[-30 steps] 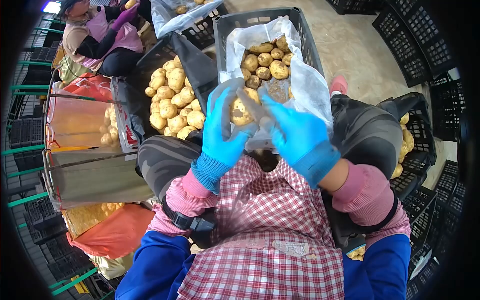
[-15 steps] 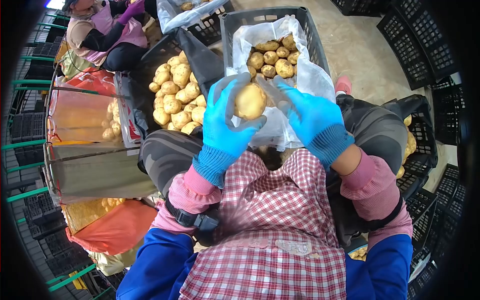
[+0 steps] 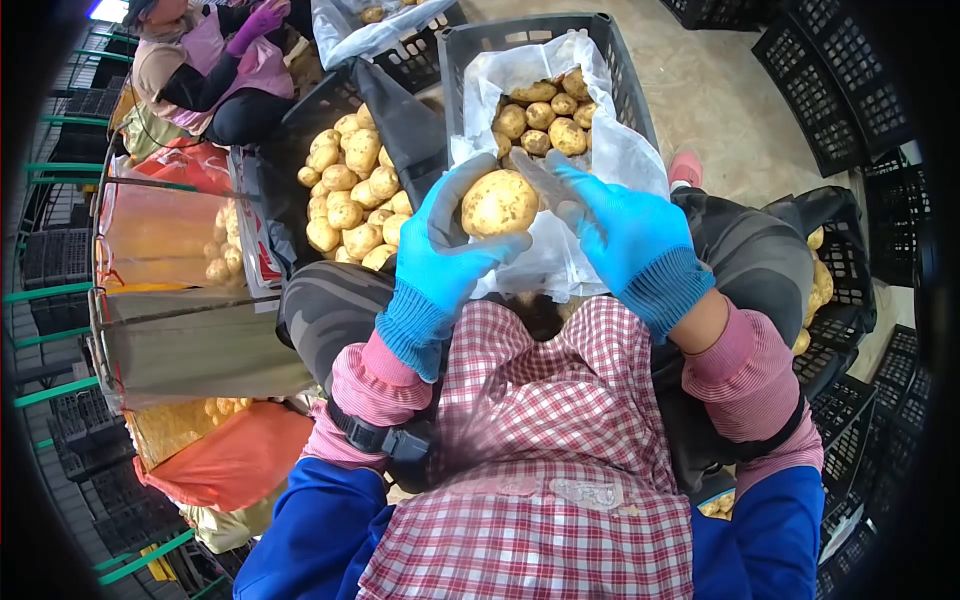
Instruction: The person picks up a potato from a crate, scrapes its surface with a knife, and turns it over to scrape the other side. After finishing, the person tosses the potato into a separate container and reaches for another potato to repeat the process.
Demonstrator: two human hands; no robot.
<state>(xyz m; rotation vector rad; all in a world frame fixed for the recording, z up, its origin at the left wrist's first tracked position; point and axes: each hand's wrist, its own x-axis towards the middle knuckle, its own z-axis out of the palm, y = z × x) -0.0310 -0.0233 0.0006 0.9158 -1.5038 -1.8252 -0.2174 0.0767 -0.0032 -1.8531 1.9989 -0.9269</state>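
Note:
A large yellow potato [image 3: 499, 204] with brown specks sits in my left hand [image 3: 440, 255], whose blue-gloved fingers and thumb curl around its left side. My right hand [image 3: 625, 235], also gloved, is just to the right of the potato with its fingers apart, the grey fingertips near the potato's edge; it holds nothing. Both hands are above the near end of a black crate [image 3: 640, 85] lined with white plastic sheet [image 3: 630, 150]. Browner potatoes [image 3: 540, 115] lie inside that liner, beyond my hands.
Left of it, a dark-lined crate holds many pale potatoes [image 3: 355, 190]. Another person [image 3: 220, 75] with purple gloves sits at the upper left. Black crates [image 3: 840, 80] stand at the right, and one beside my right leg holds potatoes [image 3: 820, 285]. Mesh sacks [image 3: 165, 225] line the left.
The potato has turned, so a more speckled side faces up. My left hand has shifted slightly left and down, while my right hand has barely moved.

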